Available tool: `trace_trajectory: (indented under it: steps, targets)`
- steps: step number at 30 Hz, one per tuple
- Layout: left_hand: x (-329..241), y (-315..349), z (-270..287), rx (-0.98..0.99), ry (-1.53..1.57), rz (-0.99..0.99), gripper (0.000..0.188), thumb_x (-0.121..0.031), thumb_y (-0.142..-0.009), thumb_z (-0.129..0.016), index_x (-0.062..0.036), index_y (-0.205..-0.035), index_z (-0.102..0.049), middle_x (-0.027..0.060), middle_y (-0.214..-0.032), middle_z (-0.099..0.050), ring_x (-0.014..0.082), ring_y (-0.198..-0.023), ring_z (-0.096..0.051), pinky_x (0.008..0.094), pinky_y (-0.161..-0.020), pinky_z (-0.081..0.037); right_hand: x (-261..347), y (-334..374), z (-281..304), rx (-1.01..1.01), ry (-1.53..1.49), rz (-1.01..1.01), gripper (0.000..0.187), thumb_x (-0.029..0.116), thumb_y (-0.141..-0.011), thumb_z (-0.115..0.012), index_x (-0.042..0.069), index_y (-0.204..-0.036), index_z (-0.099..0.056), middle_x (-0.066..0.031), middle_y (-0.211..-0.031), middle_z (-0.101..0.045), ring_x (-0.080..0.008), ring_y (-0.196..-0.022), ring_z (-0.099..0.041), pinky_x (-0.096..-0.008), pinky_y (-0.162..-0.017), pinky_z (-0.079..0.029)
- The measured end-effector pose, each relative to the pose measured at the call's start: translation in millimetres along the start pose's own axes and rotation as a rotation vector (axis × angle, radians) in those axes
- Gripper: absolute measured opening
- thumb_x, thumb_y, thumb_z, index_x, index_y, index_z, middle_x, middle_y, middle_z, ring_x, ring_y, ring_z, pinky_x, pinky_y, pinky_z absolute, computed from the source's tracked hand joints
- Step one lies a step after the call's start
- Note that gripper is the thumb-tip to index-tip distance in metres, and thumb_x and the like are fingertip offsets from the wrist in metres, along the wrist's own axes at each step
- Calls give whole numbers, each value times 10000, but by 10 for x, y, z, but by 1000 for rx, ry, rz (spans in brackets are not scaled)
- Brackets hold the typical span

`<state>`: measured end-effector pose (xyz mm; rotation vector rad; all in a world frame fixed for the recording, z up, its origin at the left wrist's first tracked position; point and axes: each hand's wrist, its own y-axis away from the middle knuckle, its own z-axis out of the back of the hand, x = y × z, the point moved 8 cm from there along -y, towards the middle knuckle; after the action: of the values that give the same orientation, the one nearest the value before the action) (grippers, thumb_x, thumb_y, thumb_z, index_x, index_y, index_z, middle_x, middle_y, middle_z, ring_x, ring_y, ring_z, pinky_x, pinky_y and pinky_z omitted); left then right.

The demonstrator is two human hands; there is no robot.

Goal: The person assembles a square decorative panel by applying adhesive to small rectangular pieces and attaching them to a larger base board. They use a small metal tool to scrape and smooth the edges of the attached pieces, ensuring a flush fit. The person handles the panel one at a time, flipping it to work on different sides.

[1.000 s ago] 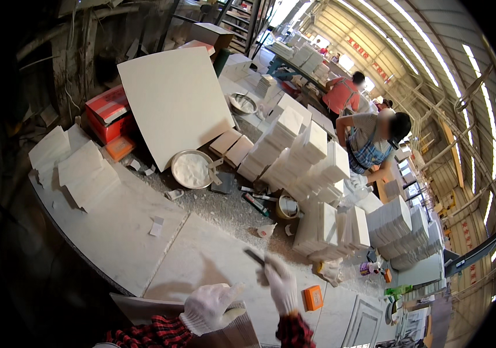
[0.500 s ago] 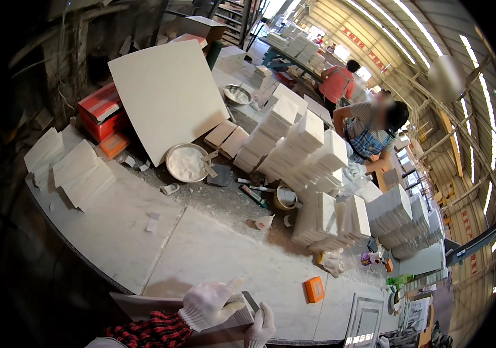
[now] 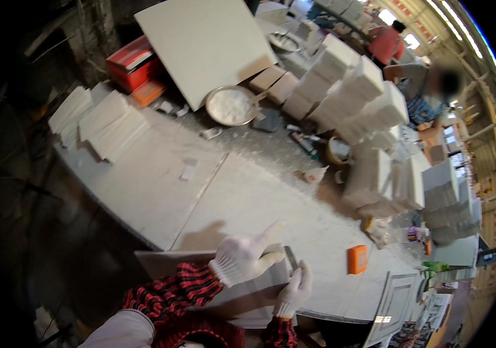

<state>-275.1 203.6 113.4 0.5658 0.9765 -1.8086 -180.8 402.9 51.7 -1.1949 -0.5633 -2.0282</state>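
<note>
Both my hands wear white knitted gloves. A flat grey-white slab [image 3: 248,293] lies in front of me at the table's near edge. My left hand [image 3: 245,255] is over its upper side, fingers stretched out and index finger pointing away to the right. At the slab's right end my right hand [image 3: 293,293] grips the edge, fingers pointing up. A short dark strip [image 3: 290,257] lies between the two hands, close to my right fingertips; whether it is loose or part of the slab I cannot tell.
Marble-topped table [image 3: 259,191], with an orange box [image 3: 357,259] to the right. Farther back are a bowl of white powder [image 3: 229,105], tall stacks of white tiles [image 3: 369,174], a leaning white board [image 3: 207,46] and red boxes [image 3: 132,62]. A co-worker [image 3: 422,95] stands behind the stacks.
The view has tilted down and turned, so the table and stacks sit higher in the picture. Both hands stay at the slab; more of my checked red-black sleeves shows.
</note>
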Motion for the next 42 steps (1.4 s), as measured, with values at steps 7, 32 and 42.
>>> trace_trajectory:
  steps: [7, 32, 42]
  targets:
    - [85, 110, -90, 10, -23, 15, 637, -341, -808, -772, -83, -1358, -579, 146, -623, -627, 303, -547, -649, 388, -506, -521, -5, 78, -62, 48, -43, -7, 288, 103, -997, -525, -66, -1201, -636, -135, -1064, -693, -170, -891, -634, -296, -815, -504]
    - [6, 263, 96, -311, -208, 91, 416, -270, -1011, -531, -66, -1372, -562, 79, -742, -691, 240, -637, -666, 358, -589, -520, -99, 103, 12, 121, -177, 98, 301, 114, -1005, -527, -63, -1232, -614, -113, -967, -703, -141, -737, -623, -280, -697, -503]
    - [48, 292, 68, -318, -279, 64, 400, -155, -966, -574, -29, -1345, -574, 47, -748, -695, 230, -634, -657, 344, -618, -517, 118, 163, 179, 324, -836, -534, 292, 157, -1022, -498, -19, -1253, -519, -78, -836, -647, -102, -614, -577, -225, -515, -446]
